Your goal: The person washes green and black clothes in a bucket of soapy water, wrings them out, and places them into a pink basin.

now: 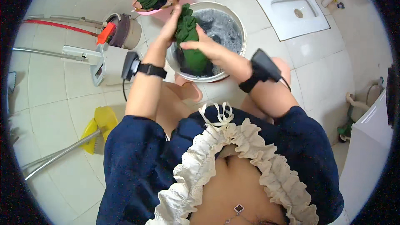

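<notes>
A dark green wet cloth [193, 58] is bunched between my two hands above a round white tub [243, 27]. My left hand [171, 26] lies along the cloth's left side, its fingers pointing up and away. On the other side my right hand [206, 46] grips the cloth, thumb across its front. The cloth's lower part hangs down over the tub. Dark, sudsy water [221, 21] fills the tub, with dark patches in it that I cannot make out.
Just beyond the tub stands a pink bucket [158, 13] heaped with green and dark cloth. Left are a mop bucket [131, 33], a white-headed cleaning tool [112, 64] and a yellow dustpan [104, 121]. A squat toilet [287, 8] is set in the floor at far right.
</notes>
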Demonstrator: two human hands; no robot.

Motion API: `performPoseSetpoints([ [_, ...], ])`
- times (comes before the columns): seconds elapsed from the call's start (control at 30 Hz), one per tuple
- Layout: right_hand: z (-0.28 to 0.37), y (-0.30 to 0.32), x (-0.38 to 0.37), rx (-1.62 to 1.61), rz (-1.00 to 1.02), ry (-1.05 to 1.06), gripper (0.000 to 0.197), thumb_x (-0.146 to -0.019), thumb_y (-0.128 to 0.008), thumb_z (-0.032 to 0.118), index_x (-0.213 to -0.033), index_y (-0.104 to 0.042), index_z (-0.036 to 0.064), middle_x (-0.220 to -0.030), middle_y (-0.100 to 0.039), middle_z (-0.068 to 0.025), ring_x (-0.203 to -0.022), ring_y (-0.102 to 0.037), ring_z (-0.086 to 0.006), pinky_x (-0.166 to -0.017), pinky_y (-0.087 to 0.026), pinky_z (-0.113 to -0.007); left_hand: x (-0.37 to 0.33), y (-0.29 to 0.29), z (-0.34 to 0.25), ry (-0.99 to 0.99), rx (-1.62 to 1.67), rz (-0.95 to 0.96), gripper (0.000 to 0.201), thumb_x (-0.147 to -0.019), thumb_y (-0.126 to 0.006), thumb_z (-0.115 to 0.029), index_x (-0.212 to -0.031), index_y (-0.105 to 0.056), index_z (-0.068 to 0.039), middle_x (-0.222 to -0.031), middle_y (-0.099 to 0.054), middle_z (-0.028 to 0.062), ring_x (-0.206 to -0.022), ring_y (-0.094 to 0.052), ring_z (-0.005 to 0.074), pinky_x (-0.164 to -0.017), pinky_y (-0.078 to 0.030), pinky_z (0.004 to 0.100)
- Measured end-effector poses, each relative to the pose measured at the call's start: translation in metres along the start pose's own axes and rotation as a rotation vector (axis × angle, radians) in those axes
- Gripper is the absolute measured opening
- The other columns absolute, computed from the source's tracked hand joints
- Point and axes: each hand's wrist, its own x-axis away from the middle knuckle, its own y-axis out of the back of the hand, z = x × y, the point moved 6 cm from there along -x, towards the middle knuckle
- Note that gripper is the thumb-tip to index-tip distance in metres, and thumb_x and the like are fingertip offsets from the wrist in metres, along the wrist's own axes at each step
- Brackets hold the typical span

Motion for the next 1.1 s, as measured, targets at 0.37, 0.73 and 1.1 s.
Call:
performPoseSetpoints([
  [0.37,0.057,-0.029,0.032,-1.127,0.306,-0.319,0.043,-0.084,-0.044,0.037,-0.117,-0.043,0.0101,-0.104,-0.052,-0.0154,-0.075,-0.054,-0.0275,-0.058,-0.047,-0.037,0.036,-0.043,-0.069,-0.548,0.960,0.587,0.084,-0.066,-0.051,-0.067,-0.128,-0.032,-0.015,-0.122,-0.045,0.0130,-0.112,-0.043,0.0325,-0.092,-0.036,0.0510],
  [0.73,0.056,-0.028,0.042,-0.374,0.307,-0.172,0.064,-0.079,-0.054,0.046,-0.120,-0.037,0.0005,-0.103,-0.052,-0.0154,-0.073,-0.057,-0.0180,-0.060,-0.053,-0.033,0.073,-0.015,-0.097,-0.451,0.027,0.186,0.030,-0.064,-0.072,-0.018,-0.083,-0.053,-0.006,-0.079,-0.052,0.0006,-0.070,-0.050,0.0106,-0.062,-0.043,0.0264],
  [1.1,-0.024,-0.014,0.005,-0.091,-0.267,-0.029,0.054,-0.066,-0.071,0.021,-0.106,-0.042,-0.0004,-0.090,-0.054,-0.0087,-0.078,-0.054,-0.0166,-0.068,-0.045,-0.030,0.031,-0.028,-0.070,-0.433,-0.899,-0.031,0.023,-0.060,-0.063,-0.018,-0.072,-0.059,0.001,-0.063,-0.058,0.0156,-0.059,-0.057,0.0242,-0.062,-0.045,0.0331],
])
